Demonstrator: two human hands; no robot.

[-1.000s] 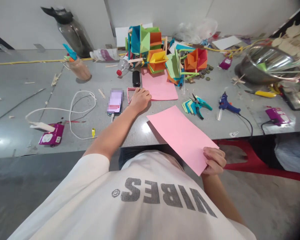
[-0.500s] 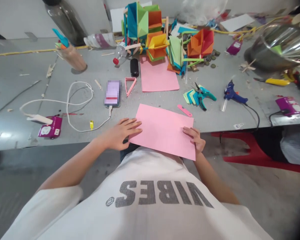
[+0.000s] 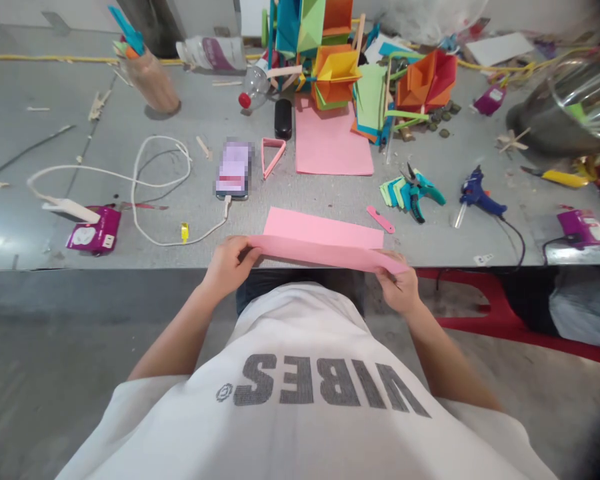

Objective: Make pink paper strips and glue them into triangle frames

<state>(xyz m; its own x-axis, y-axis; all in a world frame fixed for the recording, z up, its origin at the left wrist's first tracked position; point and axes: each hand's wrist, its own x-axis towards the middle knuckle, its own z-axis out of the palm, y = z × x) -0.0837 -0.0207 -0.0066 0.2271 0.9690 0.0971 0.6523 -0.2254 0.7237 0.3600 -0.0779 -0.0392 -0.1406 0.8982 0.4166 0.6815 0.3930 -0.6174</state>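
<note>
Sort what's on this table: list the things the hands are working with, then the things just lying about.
In hand:
pink sheet, its near edge lifted by the left hand and right hand

Lying about:
second pink sheet
phone on its white cable
pink paper triangle
teal pliers
blue glue gun
folded paper models
metal bowl
</note>
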